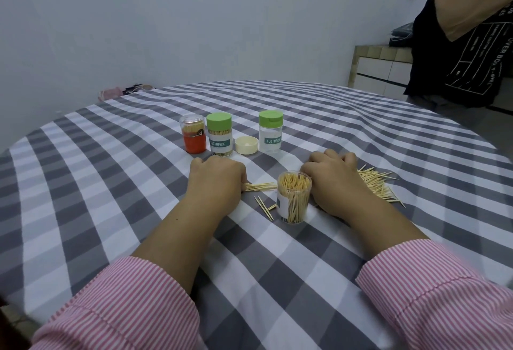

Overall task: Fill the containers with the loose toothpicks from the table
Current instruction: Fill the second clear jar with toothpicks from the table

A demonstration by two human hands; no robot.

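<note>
Hands are both down on the checked cloth [111, 183]. Left hand [216, 177] curls its fingers round a small bundle of toothpicks [261, 186] poking out toward the right. Right hand [333, 180] lies knuckles-up over the loose pile [377, 183]; its grip I cannot tell. Between them stands the open jar [293, 199], packed with picks. Beyond the hands: orange jar [193, 134], two green-capped jars [219, 135] [270, 131], a loose cream lid [246, 144].
</note>
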